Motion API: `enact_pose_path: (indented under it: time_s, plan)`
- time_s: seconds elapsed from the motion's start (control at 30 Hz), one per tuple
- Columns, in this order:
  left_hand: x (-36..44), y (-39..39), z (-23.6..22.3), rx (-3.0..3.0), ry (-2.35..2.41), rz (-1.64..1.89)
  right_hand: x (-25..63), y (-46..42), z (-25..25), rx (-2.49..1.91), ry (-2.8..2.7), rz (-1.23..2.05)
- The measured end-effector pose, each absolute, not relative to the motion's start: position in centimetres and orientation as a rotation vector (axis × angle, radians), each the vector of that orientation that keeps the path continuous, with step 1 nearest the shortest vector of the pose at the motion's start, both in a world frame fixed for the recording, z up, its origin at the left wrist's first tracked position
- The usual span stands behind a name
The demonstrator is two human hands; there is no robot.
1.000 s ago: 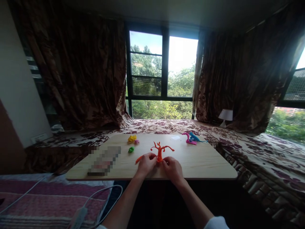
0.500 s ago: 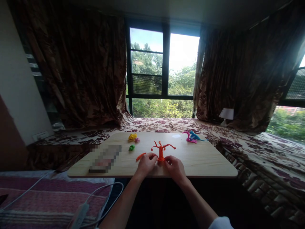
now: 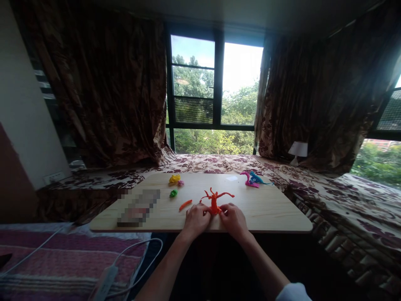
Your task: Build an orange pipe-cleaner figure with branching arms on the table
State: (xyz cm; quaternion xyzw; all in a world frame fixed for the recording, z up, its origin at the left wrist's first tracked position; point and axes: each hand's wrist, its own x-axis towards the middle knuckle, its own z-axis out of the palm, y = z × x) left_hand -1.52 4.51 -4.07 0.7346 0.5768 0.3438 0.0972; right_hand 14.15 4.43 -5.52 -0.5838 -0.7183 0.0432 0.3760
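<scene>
An orange clay tree [image 3: 214, 204] with a thick trunk and thin, drooping branches stands near the front edge of the table. From the left, my left hand [image 3: 197, 218] pinches the foot of the trunk with bent fingers. Opposite it, my right hand [image 3: 233, 219] has its thumb and fingers closed on the other side of the same foot. My fingers partly hide the base. A separate orange clay roll [image 3: 185, 205] lies just beyond my left hand.
On the light wooden table [image 3: 269, 213] are green clay [image 3: 173, 193], yellow clay [image 3: 174, 179], pink clay [image 3: 181, 183], a magenta clay figure [image 3: 249, 179] and a blue one [image 3: 255, 178]. A blurred-out flat box [image 3: 139, 208] lies at left. A white cable [image 3: 156, 240] loops beside the table.
Both hands and the orange tree have shifted slightly to the right and nearer to me. The tree's branches sit at a slightly different angle, and more of the orange roll shows beside my left hand.
</scene>
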Motion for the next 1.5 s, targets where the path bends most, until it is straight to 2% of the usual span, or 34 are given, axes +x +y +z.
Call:
enact_pose_path:
  time_s: [0.13, 0.6, 0.97, 1.17, 1.5]
  plan:
    - [-1.3, 4.3, -3.9, 2.211, 1.727, 0.999, 14.3, 4.1, -4.9, -1.568, -1.866, 0.008]
    - [-1.0, 3.4, -3.7, 2.351, 1.782, 0.946, 15.2, 4.2, -4.4, -1.658, -1.927, -0.030]
    - [-1.1, 3.3, -4.2, 2.329, 1.756, 1.005, 18.4, 3.1, -4.2, -1.486, -1.978, 0.076]
    - [-1.3, 3.1, -4.2, 2.326, 1.715, 1.029, 18.3, 1.2, -3.3, -1.489, -2.206, -0.084]
    - [-1.6, 2.3, -4.4, 2.429, 1.661, 1.081, 18.0, -1.1, -5.6, -1.454, -2.246, -0.164]
